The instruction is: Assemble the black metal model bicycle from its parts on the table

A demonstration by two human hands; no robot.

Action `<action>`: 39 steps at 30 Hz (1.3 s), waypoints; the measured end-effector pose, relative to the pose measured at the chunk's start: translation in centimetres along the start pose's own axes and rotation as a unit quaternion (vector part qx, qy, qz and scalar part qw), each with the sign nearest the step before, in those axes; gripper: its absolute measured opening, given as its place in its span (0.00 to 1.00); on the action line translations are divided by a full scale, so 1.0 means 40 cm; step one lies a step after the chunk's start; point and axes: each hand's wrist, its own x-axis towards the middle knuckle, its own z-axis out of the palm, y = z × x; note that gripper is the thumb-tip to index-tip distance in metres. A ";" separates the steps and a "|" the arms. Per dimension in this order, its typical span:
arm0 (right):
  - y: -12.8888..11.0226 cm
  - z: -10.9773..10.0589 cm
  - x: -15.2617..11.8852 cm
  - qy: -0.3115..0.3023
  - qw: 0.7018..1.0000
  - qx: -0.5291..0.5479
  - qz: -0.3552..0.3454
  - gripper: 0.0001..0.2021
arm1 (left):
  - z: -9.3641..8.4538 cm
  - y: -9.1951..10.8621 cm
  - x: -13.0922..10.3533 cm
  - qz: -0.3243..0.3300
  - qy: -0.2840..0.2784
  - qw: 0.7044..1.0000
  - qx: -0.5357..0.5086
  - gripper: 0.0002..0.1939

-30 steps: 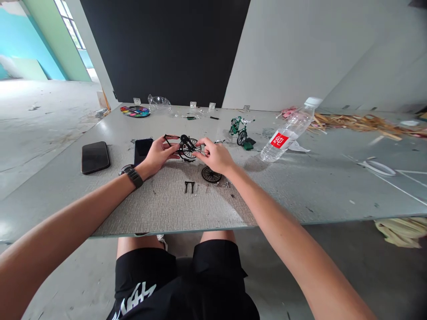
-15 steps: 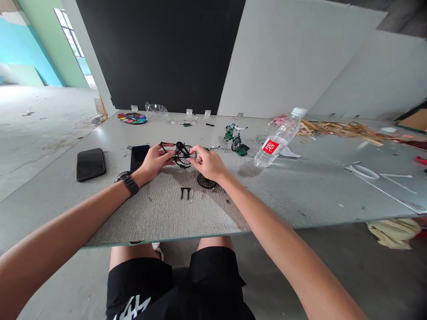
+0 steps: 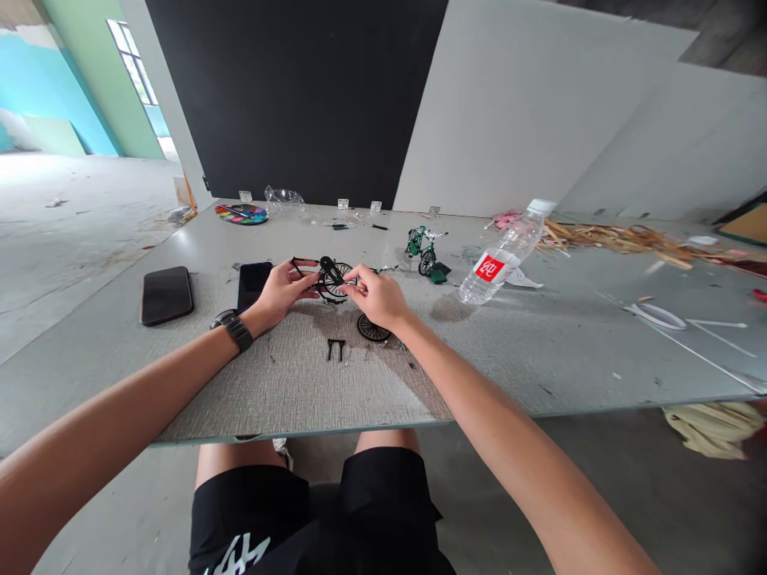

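Observation:
A black model bicycle (image 3: 331,277), partly built with one spoked wheel on it, is held above the table between my hands. My left hand (image 3: 286,291) grips its frame from the left, fingers closed round the thin bars. From the right, the thumb and forefinger of my right hand (image 3: 377,295) pinch at the wheel and chain area; any small part between those fingertips is hidden. Under my right hand a loose black wheel (image 3: 372,328) lies flat, with tiny bits beside it. Nearer the table edge lies a black fork-shaped stand piece (image 3: 336,349).
A green model bicycle (image 3: 424,249) stands behind my right hand, left of a tilted-looking plastic bottle (image 3: 502,255). Two dark phones, one a black phone (image 3: 167,295), lie left. A paint palette (image 3: 240,213) and clear packaging (image 3: 284,200) sit at the back; wood strips (image 3: 599,239) lie right.
Both hands stay on the black model bicycle with barely any shift of the fingers. The whole view has moved slightly, so everything appears a little further right.

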 end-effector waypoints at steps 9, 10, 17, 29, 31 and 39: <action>0.000 0.010 0.002 -0.002 0.998 0.049 0.044 0.19 | -0.005 -0.008 0.006 0.005 -0.015 1.000 -0.012 0.17; 0.000 0.010 0.002 -0.001 0.997 0.059 0.050 0.21 | -0.005 -0.008 0.007 0.001 -0.013 1.000 -0.014 0.17; 0.004 0.016 0.006 -0.005 0.990 0.111 0.091 0.31 | -0.010 -0.009 0.008 -0.008 0.005 1.000 -0.028 0.17; -0.020 0.025 0.017 0.009 0.983 0.148 0.108 0.25 | 0.034 0.004 -0.004 0.032 -0.025 0.999 0.007 0.11; -0.025 0.029 0.019 0.015 0.985 0.138 0.106 0.24 | 0.039 0.003 -0.005 0.024 -0.007 1.000 -0.011 0.10; -0.020 0.020 0.015 -0.012 0.986 0.144 0.081 0.22 | 0.033 0.001 -0.004 -0.009 -0.015 0.996 -0.090 0.12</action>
